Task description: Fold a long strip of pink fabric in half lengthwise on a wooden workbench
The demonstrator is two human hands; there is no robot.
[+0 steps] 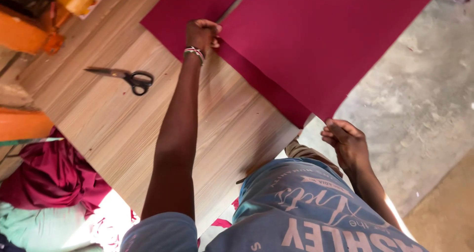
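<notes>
Maroon fabric [316, 39] lay folded across the wooden surface [118, 118]; left hand [202, 34] and right hand [345, 142] each gripped its folded edge, scissors [129, 77] well apart

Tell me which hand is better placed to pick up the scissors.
Probably the left hand: it grips the maroon fabric on the wooden table, nearer the scissors. The right hand holds the fabric's corner off the table edge.

Blue-grey tee w/ pale lettering, short sleeves; beaded multicolour wristband [194, 51] on left wrist.
</notes>
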